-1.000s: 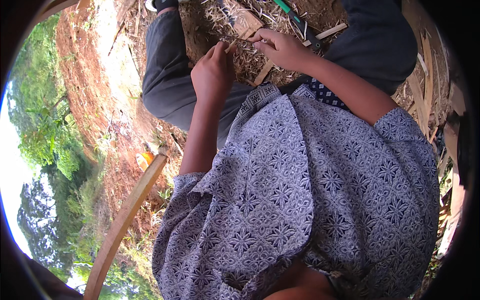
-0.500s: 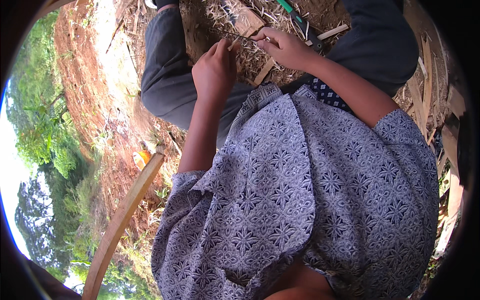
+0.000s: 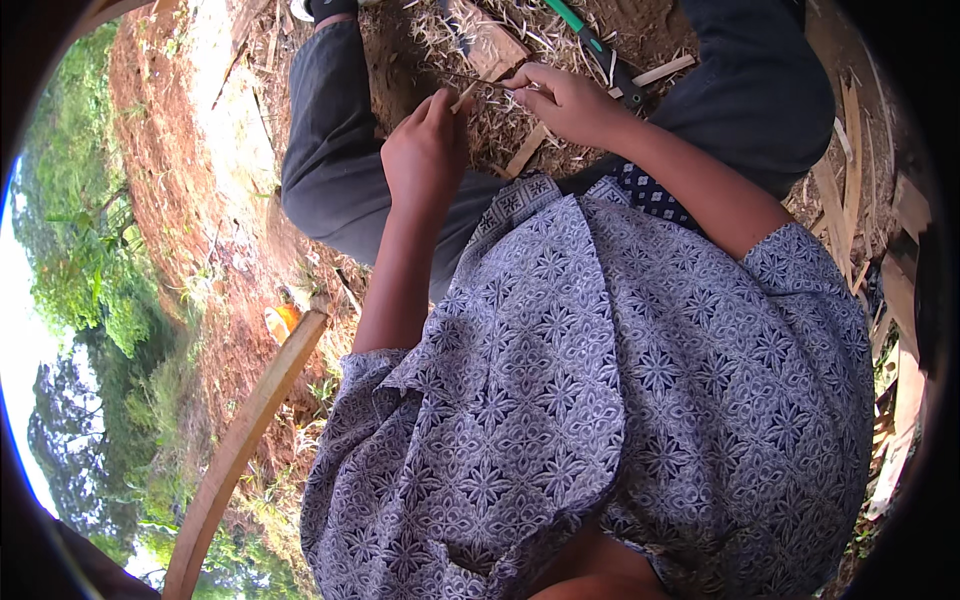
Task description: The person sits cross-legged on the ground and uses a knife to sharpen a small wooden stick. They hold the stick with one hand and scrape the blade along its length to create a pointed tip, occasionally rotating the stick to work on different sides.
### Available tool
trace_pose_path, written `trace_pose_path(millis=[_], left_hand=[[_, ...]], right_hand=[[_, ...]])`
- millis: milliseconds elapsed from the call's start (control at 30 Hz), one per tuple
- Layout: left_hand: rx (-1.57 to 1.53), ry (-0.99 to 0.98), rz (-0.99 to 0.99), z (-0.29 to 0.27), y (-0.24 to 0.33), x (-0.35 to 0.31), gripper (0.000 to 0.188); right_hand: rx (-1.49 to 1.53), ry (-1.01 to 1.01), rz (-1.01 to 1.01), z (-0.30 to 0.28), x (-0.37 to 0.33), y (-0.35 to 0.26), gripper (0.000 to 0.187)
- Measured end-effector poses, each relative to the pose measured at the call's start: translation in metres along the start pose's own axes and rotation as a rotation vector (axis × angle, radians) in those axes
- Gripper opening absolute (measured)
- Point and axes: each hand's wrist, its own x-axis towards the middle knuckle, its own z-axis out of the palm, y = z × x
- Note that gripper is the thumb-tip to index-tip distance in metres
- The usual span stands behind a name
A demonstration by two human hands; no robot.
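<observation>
My left hand (image 3: 428,145) is closed on a short, pale wood strip (image 3: 463,97), its end poking up past the fingers. My right hand (image 3: 572,103) is closed too, around the handle end of a knife (image 3: 482,79) whose thin dark blade points left across the strip. The handle itself is hidden inside the fingers. Both hands are close together over the ground between my bent legs. Pale shavings (image 3: 487,130) lie scattered beneath them.
Just beyond my hands is a flat wood block (image 3: 496,50). A green-and-black tool (image 3: 590,38) lies near my right knee beside a light stick (image 3: 664,69). Wooden strips (image 3: 852,170) lie on the right. At left a curved wooden beam (image 3: 245,440) rises near an orange object (image 3: 281,322).
My left hand has shifted slightly, and the wood strip now shows more clearly above its fingers. The right hand and knife have moved only a little.
</observation>
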Motion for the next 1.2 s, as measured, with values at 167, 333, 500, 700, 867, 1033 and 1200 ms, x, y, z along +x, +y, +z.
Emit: trace_pose_path(millis=[167,333,500,700,867,1033,1200], left_hand=[[-0.006,0.011,-0.01,-0.002,0.002,0.003,0.019],[0.009,-0.013,-0.023,-0.005,0.008,0.004,0.014],[0.026,-0.035,0.039,-0.006,0.0,0.0,0.012],[0.053,-0.045,0.12,-0.008,-0.002,0.0,0.014],[0.08,-0.072,0.075,-0.008,0.004,0.005,0.015],[0.051,-0.049,0.106,-0.006,0.002,0.004,0.018],[0.056,-0.025,0.094,-0.009,0.002,0.005,0.019]], right_hand=[[0.031,-0.003,0.018,-0.001,-0.001,-0.014,0.029],[-0.035,0.046,0.047,-0.002,0.014,0.005,0.028],[0.05,-0.06,-0.002,-0.009,-0.003,-0.015,0.028],[-0.004,-0.037,0.087,-0.007,-0.013,-0.015,0.026],[-0.067,-0.08,0.177,-0.01,-0.003,-0.006,0.027],[-0.074,-0.026,0.06,-0.012,-0.008,-0.027,0.028],[-0.04,0.033,0.031,0.004,-0.001,-0.007,0.028]])
